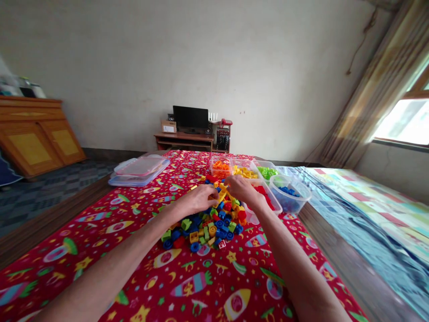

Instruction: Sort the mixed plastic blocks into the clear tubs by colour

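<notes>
A heap of small plastic blocks (pixel 208 226) in blue, yellow, green, orange and red lies on a red rocket-print cloth (pixel 187 286). My left hand (pixel 200 197) rests on the far side of the heap, fingers curled around yellow pieces (pixel 221 193). My right hand (pixel 241 188) meets it from the right, fingers pinched on the same yellow pieces. Behind the hands stand clear tubs: orange blocks (pixel 220 169), yellow blocks (pixel 245 171), green blocks (pixel 267 171), red blocks (pixel 266 197), and a round tub of blue blocks (pixel 290 193).
Stacked clear lids (pixel 139 170) lie at the cloth's far left. A wooden edge (pixel 331 250) borders the cloth on the right, with patterned bedding (pixel 375 205) beyond. A low desk with a monitor (pixel 191 120) stands by the far wall, a wooden cabinet (pixel 36 134) at left.
</notes>
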`<state>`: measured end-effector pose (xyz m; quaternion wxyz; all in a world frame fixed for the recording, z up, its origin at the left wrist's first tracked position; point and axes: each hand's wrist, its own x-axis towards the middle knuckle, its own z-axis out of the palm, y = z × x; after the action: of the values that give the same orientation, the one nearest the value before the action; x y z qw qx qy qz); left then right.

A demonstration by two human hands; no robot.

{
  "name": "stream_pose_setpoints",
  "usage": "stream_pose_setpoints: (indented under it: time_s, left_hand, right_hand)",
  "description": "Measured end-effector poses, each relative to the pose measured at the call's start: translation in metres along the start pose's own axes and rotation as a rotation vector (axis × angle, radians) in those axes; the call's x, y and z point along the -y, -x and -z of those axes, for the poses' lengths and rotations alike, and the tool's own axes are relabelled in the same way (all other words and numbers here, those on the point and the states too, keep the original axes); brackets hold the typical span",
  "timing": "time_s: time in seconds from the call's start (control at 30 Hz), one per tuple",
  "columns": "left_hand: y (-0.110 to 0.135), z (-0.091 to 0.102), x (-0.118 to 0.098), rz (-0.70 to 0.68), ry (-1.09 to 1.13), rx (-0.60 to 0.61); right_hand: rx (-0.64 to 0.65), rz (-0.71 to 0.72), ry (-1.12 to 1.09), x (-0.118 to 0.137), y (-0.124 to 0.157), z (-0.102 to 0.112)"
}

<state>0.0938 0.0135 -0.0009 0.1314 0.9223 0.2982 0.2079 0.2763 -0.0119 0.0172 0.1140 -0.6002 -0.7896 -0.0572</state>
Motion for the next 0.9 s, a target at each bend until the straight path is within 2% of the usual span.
stream_pose_setpoints:
  time_s: [0.23, 0.33, 0.43, 0.57, 0.67, 0.77, 0.83, 0.9]
  left_hand:
    - [-0.004, -0.003, 0.022, 0.009, 0.065, -0.154]
    - [-0.006, 0.0, 0.025, 0.025, 0.123, -0.207]
    - [-0.006, 0.005, 0.021, 0.044, 0.163, -0.218]
    - [-0.008, 0.008, 0.019, 0.079, 0.245, -0.236]
    - [-0.009, 0.008, 0.022, 0.135, 0.429, -0.271]
    - [-0.008, 0.009, 0.026, 0.243, 0.592, -0.393]
    - [-0.007, 0.01, 0.026, 0.319, 0.699, -0.493]
    - [-0.006, 0.01, 0.024, 0.382, 0.848, -0.535]
  right_hand:
    - [-0.031, 0.002, -0.008, 0.002, -0.001, -0.001]
    - [-0.057, 0.034, -0.034, 0.002, -0.001, -0.003]
    - [-0.081, 0.139, -0.092, 0.001, -0.004, -0.006]
    - [-0.034, 0.279, -0.176, -0.002, -0.007, -0.007]
    - [-0.056, 0.207, -0.177, -0.004, -0.005, -0.005]
    - [-0.123, 0.111, -0.216, -0.003, -0.004, -0.001]
    - [-0.181, 0.076, -0.32, 0.002, -0.006, 0.0]
    - [-0.203, 0.024, -0.492, 0.01, -0.01, -0.001]
